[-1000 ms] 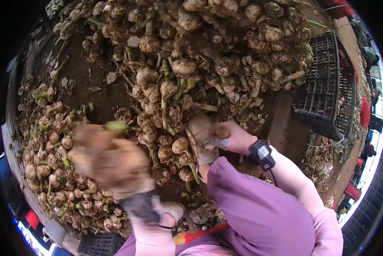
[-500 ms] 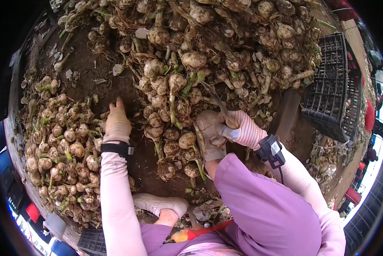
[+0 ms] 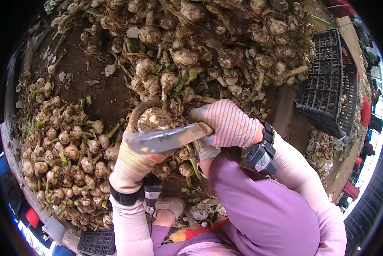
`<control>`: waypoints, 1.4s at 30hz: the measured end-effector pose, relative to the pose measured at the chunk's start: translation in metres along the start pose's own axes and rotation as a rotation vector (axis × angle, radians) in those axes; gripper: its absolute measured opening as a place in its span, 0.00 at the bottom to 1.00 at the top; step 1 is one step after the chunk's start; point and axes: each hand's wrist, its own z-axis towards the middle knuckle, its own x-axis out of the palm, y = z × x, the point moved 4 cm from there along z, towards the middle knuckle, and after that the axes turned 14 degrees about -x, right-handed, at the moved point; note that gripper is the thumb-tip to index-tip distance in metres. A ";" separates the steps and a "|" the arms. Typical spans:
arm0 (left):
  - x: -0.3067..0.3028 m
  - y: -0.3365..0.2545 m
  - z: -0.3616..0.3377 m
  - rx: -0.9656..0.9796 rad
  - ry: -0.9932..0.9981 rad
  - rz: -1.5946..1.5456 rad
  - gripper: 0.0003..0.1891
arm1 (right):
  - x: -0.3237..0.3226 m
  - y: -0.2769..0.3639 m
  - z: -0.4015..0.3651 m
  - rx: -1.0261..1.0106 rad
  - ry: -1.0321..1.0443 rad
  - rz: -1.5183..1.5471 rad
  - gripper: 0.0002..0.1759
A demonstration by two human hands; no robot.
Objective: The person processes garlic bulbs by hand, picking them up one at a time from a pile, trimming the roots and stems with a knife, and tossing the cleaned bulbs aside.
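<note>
My left hand (image 3: 138, 160), in a striped glove, is wrapped round a muddy bulb (image 3: 153, 120), whose pale top faces up. My right hand (image 3: 229, 123), gloved too, grips the handle of a curved knife (image 3: 168, 138). The broad blade lies across the lower side of the bulb, over the left hand's fingers, and hides part of them. Bulbs with stems and roots lie just beyond both hands.
A large heap of bulbs (image 3: 242, 38) spreads across the far side. Trimmed bulbs (image 3: 67, 158) are piled at the left. A black crate (image 3: 326, 81) stands at the right, another crate (image 3: 96, 242) at the lower left. My shoe (image 3: 170, 205) is close below.
My left hand has come up from the ground beside the left pile and now holds a bulb. My right hand has raised the knife and turned its blade leftward to that bulb.
</note>
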 end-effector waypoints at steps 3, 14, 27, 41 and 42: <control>0.018 0.003 0.002 -0.491 -0.216 -0.832 0.29 | -0.002 0.010 0.003 -0.062 0.025 -0.154 0.14; 0.007 -0.021 0.013 -0.625 -0.174 -0.618 0.31 | 0.002 0.009 -0.006 -0.090 0.015 -0.101 0.16; 0.014 -0.061 0.015 -0.058 -0.153 0.136 0.26 | 0.024 -0.048 -0.031 -0.117 -0.057 -0.102 0.15; 0.023 -0.036 0.030 -0.081 -0.150 -2.333 0.16 | 0.004 -0.019 -0.034 0.136 -0.347 0.500 0.08; 0.026 -0.042 0.034 0.080 -0.106 -2.421 0.18 | 0.003 -0.015 -0.030 0.018 -0.352 0.452 0.12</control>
